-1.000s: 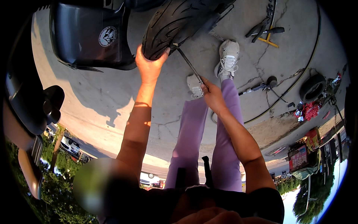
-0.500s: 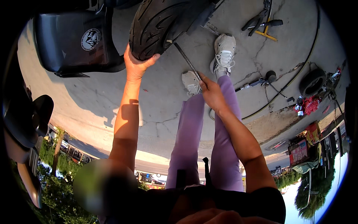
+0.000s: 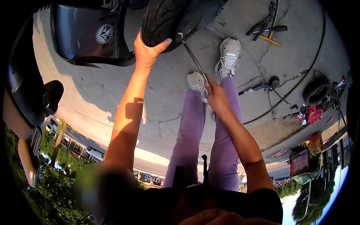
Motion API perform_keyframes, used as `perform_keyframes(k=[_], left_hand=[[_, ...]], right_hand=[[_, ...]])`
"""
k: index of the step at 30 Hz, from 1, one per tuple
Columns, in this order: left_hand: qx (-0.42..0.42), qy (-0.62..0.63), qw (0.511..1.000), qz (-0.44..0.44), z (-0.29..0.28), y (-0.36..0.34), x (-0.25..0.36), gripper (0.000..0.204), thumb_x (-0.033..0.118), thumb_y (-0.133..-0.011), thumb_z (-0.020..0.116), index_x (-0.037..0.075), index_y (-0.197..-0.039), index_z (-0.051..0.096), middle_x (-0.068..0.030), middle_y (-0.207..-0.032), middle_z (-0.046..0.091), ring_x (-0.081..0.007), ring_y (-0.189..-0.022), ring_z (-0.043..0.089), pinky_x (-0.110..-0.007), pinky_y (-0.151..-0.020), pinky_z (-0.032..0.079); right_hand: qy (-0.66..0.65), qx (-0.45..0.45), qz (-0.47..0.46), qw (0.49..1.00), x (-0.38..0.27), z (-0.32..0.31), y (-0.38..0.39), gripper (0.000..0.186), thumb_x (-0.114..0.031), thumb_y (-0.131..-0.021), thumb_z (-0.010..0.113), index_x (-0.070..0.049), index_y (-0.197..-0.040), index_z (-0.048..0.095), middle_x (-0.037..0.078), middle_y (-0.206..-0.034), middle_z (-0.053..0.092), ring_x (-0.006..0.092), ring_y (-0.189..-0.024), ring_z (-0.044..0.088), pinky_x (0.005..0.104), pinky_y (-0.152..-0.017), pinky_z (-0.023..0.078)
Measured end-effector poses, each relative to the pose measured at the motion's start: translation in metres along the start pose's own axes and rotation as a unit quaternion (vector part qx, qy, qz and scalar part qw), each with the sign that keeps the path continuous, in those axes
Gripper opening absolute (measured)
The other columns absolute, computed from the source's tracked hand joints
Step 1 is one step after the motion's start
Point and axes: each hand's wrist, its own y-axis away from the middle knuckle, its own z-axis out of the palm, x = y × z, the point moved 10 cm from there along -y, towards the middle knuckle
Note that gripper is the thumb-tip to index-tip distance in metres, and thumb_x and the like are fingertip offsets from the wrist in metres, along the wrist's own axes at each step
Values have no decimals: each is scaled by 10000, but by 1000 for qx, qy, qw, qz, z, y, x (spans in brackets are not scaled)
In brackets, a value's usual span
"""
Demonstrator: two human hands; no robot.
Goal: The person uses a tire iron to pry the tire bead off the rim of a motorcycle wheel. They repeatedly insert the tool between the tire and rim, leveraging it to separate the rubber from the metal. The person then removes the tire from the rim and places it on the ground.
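At the top of the head view stands a black treaded tyre (image 3: 160,22), cut off by the upper edge. My left hand (image 3: 147,52) grips its near end, thumb on the right side and most fingers hidden behind the rubber. In my right hand (image 3: 216,92) is a thin metal bar (image 3: 195,60), fingers closed round its lower end. The bar slants up and left to the tyre's right side, where a small pale piece (image 3: 180,35) shows at its tip. Whether the tip touches the tyre cannot be made out. A dark guard (image 3: 200,17) adjoins the tyre.
A glossy black body panel (image 3: 84,41) stands left of the tyre. On the cracked concrete to the right lie pliers (image 3: 260,27), a yellow T-shaped tool (image 3: 270,39), an air tool (image 3: 258,87), a hose (image 3: 296,88), a loose tyre (image 3: 317,90) and red wrapping (image 3: 312,114).
The whole view has shifted a little. My left hand and the tyre appear farther up and right, with less tread showing. My right hand still holds the bar at much the same slant.
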Motion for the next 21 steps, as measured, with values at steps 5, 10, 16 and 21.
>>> perform_keyframes(k=[5, 10, 16, 21], left_hand=[[31, 12, 999, 12, -2, 0, 0, 595, 195, -634, 848, -13, -1111, 562, -94, -1001, 650, -157, -897, 596, -297, -819, 484], [33, -4, 999, -4, 0, -3, -3, 628, 203, -628, 855, -16, -1132, 552, -99, -1039, 648, -168, -937, 592, -307, -848, 473], [-99, -5, 993, -72, -7, 6, -6, 878, 279, -583, 887, -16, -1290, 458, -125, -1243, 548, -218, -1148, 520, -339, -992, 400], [-121, -169, 977, 41, 10, -22, 92, 1000, 375, -561, 889, -27, -1336, 401, -190, -1265, 529, -289, -1177, 518, -377, -1007, 400]], right_hand=[[37, -28, 3, 999, -25, -9, 29, 365, -171, -958, 479, -134, -1319, 513, 235, -682, 604, 428, -630, 594, 485, -599, 456], [73, -20, -22, 997, -29, -9, 16, 351, -183, -955, 483, -128, -1300, 524, 242, -720, 613, 437, -676, 595, 484, -624, 458], [-50, -27, -42, 998, -10, -32, 42, 286, -242, -974, 476, -52, -1170, 561, 164, -680, 580, 278, -618, 584, 391, -602, 446], [-307, -78, 82, 945, -16, -52, 36, 323, -321, -999, 441, -24, -950, 558, -1, -592, 428, 86, -503, 401, 269, -457, 331]])
